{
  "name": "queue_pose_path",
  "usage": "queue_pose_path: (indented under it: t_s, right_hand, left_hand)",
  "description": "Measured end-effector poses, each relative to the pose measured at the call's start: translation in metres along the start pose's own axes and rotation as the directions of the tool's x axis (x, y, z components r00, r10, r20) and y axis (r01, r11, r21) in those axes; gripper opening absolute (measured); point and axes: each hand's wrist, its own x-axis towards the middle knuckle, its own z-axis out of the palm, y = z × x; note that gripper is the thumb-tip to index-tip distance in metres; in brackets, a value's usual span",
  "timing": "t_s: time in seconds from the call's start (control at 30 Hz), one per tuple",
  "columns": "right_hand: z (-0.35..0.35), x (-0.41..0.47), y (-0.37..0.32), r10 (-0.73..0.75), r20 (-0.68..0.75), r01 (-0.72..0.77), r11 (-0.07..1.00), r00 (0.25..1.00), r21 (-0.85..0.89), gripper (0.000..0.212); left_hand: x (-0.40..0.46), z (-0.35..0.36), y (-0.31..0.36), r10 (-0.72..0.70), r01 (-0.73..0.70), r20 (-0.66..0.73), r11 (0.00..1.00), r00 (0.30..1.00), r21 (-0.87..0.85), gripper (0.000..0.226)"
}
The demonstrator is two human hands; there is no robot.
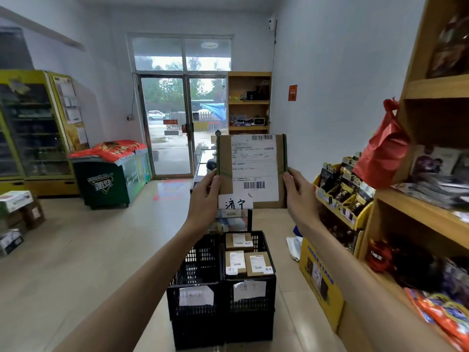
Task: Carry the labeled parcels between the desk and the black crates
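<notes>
I hold a flat brown cardboard parcel [252, 171] upright at chest height, its white shipping label and a handwritten paper tag facing me. My left hand [204, 199] grips its left edge and my right hand [300, 194] grips its right edge. Below it on the floor stand two black plastic crates side by side, each with a white paper tag on the front. The left crate [195, 283] looks empty inside. The right crate [250, 295] holds three labeled brown parcels [247, 257].
A yellow display stand [342, 207] with snack packs and wooden shelves [431, 214] line the right side. A green chest freezer [111, 174] and a drinks fridge [33, 130] stand at the left. Boxes [17, 217] lie by the left wall. A glass door [182, 125] is ahead.
</notes>
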Motion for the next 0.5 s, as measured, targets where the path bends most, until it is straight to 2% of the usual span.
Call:
queue_pose_path:
  t_s: [0.3, 0.5]
  right_hand:
    - [0.05, 0.116, 0.052, -0.001, 0.016, 0.001, 1.0, 1.0, -0.031, 0.036]
    - [0.074, 0.179, 0.102, -0.002, -0.019, 0.001, 0.998, 1.0, -0.056, 0.035]
  left_hand:
    - [0.124, 0.011, -0.068, -0.027, 0.024, -0.05, 0.997, 0.998, -0.071, 0.036]
    - [0.197, 0.02, -0.12, -0.015, 0.015, 0.003, 1.0, 1.0, -0.025, 0.035]
